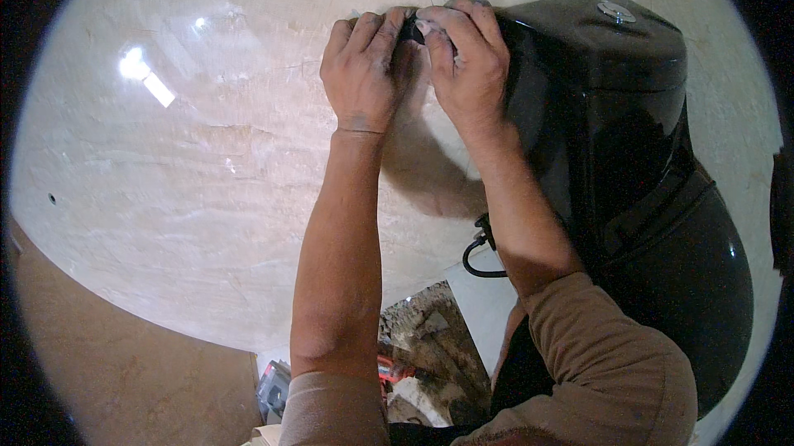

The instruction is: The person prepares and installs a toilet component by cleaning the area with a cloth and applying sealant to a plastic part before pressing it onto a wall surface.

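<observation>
closely, left hand (361, 74), right hand (473, 57), black piece (411, 31) between

No words, numbers, labels or signs can be read in the head view.

Sm. blk pc. (412, 31) — mostly hid.

Left sleeve (335, 413): short, brownish-grey cloth, plain. Right sleeve (608, 363): matching cloth, soft folds, hem near the elbow, one seam-like line toward the outer side. Left hand (362, 78): bare, fingers smudged dark; thin dark line across wrist, cord or crease unclear. Right hand (473, 57): bare, fingers smudged, pale dust.
</observation>
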Demonstrator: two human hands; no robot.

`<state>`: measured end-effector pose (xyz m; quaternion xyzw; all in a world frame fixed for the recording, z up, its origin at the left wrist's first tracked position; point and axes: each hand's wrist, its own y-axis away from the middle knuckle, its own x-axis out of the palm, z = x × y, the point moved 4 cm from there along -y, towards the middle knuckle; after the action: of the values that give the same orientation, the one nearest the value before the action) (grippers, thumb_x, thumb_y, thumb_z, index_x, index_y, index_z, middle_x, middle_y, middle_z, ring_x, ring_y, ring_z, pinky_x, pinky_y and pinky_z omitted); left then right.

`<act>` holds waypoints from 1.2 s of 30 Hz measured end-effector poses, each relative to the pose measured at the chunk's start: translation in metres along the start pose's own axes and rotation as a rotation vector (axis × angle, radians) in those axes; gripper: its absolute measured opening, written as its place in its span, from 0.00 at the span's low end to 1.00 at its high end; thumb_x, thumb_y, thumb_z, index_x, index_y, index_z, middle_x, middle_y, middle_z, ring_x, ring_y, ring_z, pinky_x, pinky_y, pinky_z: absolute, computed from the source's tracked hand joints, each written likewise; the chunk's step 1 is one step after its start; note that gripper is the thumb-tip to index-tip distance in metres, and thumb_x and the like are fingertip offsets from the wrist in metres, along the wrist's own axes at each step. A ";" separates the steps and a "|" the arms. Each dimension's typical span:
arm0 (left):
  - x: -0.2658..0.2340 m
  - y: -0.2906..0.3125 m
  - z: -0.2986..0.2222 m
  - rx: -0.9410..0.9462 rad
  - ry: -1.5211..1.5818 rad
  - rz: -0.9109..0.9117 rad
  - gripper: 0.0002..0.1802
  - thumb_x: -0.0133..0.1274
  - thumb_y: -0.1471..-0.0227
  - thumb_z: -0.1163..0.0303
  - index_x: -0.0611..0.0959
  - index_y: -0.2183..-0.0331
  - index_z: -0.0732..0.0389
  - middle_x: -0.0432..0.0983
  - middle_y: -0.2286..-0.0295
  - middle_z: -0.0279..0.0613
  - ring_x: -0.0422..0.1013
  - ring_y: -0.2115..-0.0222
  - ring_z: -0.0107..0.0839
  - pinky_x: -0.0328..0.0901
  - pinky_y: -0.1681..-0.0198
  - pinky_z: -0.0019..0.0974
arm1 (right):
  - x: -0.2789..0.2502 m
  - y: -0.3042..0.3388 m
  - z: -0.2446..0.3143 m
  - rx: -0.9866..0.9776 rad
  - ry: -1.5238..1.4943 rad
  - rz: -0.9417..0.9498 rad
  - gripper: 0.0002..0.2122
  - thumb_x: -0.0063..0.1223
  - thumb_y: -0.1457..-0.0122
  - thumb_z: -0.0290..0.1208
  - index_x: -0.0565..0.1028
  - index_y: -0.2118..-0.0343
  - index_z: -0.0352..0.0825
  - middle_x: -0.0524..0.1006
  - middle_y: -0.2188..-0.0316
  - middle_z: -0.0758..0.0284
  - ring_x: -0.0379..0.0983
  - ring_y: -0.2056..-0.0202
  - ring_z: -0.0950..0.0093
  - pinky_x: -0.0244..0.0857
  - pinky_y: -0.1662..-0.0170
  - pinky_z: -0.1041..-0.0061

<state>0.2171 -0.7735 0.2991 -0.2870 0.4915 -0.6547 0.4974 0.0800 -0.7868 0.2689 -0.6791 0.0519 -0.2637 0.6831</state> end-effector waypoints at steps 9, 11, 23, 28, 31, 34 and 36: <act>0.000 0.001 0.002 0.014 -0.011 -0.023 0.25 0.63 0.62 0.68 0.85 0.56 0.48 0.79 0.65 0.32 0.72 0.66 0.39 0.71 0.63 0.38 | 0.000 0.002 0.004 0.005 0.014 -0.067 0.08 0.58 0.45 0.17 0.78 0.62 0.30 0.77 0.64 0.60 0.77 0.63 0.65 0.72 0.58 0.71; 0.000 0.002 0.002 0.009 -0.020 -0.010 0.25 0.63 0.62 0.68 0.85 0.56 0.48 0.79 0.64 0.32 0.72 0.65 0.39 0.72 0.62 0.38 | 0.003 0.001 0.003 0.154 -0.086 -0.055 0.08 0.58 0.46 0.17 0.78 0.63 0.32 0.78 0.66 0.61 0.77 0.65 0.66 0.72 0.59 0.69; -0.002 0.002 -0.002 0.015 -0.036 0.055 0.24 0.64 0.63 0.67 0.85 0.58 0.52 0.79 0.63 0.36 0.72 0.63 0.40 0.69 0.61 0.40 | 0.012 0.008 -0.005 0.721 -0.587 -0.065 0.04 0.61 0.42 0.21 0.77 0.67 0.28 0.80 0.74 0.62 0.79 0.78 0.76 0.74 0.78 0.79; 0.000 0.001 -0.002 -0.009 -0.027 0.025 0.24 0.64 0.63 0.67 0.86 0.58 0.49 0.79 0.66 0.34 0.72 0.67 0.40 0.70 0.65 0.40 | 0.013 0.011 -0.006 0.727 -0.623 -0.086 0.03 0.61 0.42 0.21 0.77 0.68 0.28 0.80 0.73 0.63 0.78 0.79 0.78 0.73 0.79 0.80; 0.002 0.000 -0.001 0.019 -0.056 0.000 0.24 0.64 0.62 0.67 0.86 0.57 0.49 0.79 0.68 0.33 0.71 0.69 0.40 0.70 0.67 0.40 | 0.015 0.013 -0.007 0.727 -0.629 -0.095 0.02 0.60 0.43 0.19 0.77 0.69 0.30 0.79 0.73 0.63 0.77 0.80 0.76 0.72 0.77 0.77; 0.003 0.002 0.000 0.024 -0.084 0.014 0.26 0.62 0.62 0.69 0.85 0.55 0.46 0.78 0.69 0.30 0.71 0.68 0.37 0.70 0.66 0.38 | 0.010 0.011 -0.003 0.461 -0.357 -0.143 0.04 0.60 0.47 0.18 0.79 0.69 0.31 0.79 0.73 0.62 0.78 0.74 0.68 0.71 0.68 0.72; 0.003 0.002 -0.001 0.047 -0.083 -0.006 0.25 0.63 0.62 0.69 0.85 0.56 0.47 0.78 0.69 0.32 0.71 0.69 0.39 0.69 0.67 0.39 | 0.008 0.013 -0.001 0.336 -0.222 -0.134 0.07 0.60 0.49 0.18 0.80 0.67 0.33 0.78 0.71 0.61 0.76 0.67 0.63 0.70 0.62 0.68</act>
<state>0.2162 -0.7762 0.2971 -0.3036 0.4540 -0.6553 0.5218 0.0900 -0.7917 0.2590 -0.5824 -0.1135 -0.2370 0.7693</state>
